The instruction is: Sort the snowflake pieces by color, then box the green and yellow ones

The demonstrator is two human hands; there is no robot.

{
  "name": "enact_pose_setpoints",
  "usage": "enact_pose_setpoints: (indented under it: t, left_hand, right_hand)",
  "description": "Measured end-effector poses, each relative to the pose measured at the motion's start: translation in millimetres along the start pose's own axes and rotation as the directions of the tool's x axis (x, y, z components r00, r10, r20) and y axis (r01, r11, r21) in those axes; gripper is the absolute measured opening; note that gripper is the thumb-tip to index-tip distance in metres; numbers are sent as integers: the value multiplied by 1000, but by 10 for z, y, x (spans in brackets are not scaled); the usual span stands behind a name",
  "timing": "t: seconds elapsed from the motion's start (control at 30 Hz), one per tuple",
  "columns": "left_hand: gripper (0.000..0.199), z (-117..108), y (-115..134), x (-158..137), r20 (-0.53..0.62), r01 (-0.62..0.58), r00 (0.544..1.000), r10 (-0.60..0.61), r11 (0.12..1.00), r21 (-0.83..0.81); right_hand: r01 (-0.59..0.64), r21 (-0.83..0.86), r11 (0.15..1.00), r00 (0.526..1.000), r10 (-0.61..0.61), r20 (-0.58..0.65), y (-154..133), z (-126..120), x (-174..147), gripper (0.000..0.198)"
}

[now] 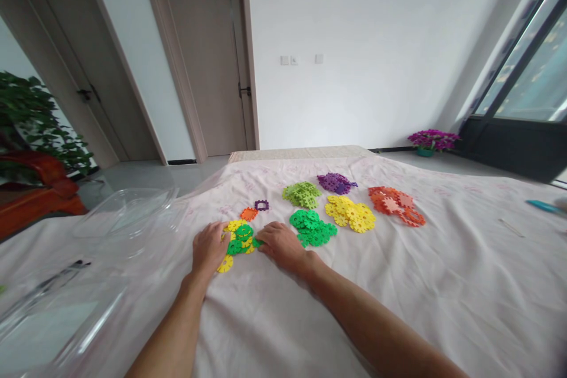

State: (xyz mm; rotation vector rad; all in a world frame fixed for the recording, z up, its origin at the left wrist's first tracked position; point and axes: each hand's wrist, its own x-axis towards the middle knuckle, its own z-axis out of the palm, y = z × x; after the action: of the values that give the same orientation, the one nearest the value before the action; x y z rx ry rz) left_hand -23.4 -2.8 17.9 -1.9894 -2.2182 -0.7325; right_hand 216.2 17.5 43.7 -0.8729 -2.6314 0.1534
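A mixed pile of yellow and green notched plastic discs [243, 232] lies on the cloth between my hands. My left hand [209, 249] rests against the pile's left side, fingers curved and thumb apart from them, touching its edge. From the right, my right hand [282, 246] reaches in with its fingers closed on a green disc [257, 243], partly covered by the fingertips. A single yellow disc [225, 264] lies just below the pile. Beyond it sit an orange ring piece [248, 214] and a purple square frame [261, 205].
Sorted heaps lie to the right: green discs [316, 229], yellow discs [351, 214], light green pieces [302, 194], purple pieces [335, 182] and orange pieces [396, 205]. Clear plastic containers [128, 212] stand at left. A blue object [544, 207] lies far right on the wrinkled tablecloth [452, 271].
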Motion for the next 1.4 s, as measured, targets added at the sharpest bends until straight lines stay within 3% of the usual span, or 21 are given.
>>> enact_pose_setpoints:
  t: [0.13,0.27,0.47,0.6,0.77,0.87,1.03,1.1,1.23,1.4]
  left_hand:
    - [32,-13,7,-1,3,5,1000,-5,1000,0]
    - [31,-15,7,0,11,7,1000,-7,1000,-4]
    - [31,3,-11,14,5,20,1000,-20,1000,-20]
    - [32,11,-33,27,-6,41,999,-41,998,-53]
    - [35,5,-50,33,-5,60,998,-61,992,-110]
    - [36,5,-69,35,0,103,994,-105,975,-198]
    - [36,9,-105,27,26,262,960,-278,865,-428]
    - [36,9,-111,24,24,287,949,-314,832,-475]
    - [36,16,-123,31,21,301,942,-336,810,-503]
    - [37,17,-132,45,16,287,944,-330,798,-529]
  right_hand:
    - [-41,-35,999,999,40,-28,-12,-20,-21,23]
    - [-216,11,976,968,215,-129,67,-91,-71,29]
    - [-435,71,898,837,433,-334,440,-287,-177,31]
    - [-571,71,818,742,551,-382,682,-371,-272,28]
    - [-625,27,780,683,563,-465,764,-460,-340,26]
    - [-545,32,838,727,492,-478,674,-478,-311,26]
    - [-205,69,976,921,217,-323,294,-359,-186,25]
    - [-48,91,995,969,68,-236,100,-283,-147,26]
    - [152,58,987,985,-147,-89,-243,-153,-116,32]
    - [203,4,979,978,-203,36,-470,-69,-98,46]
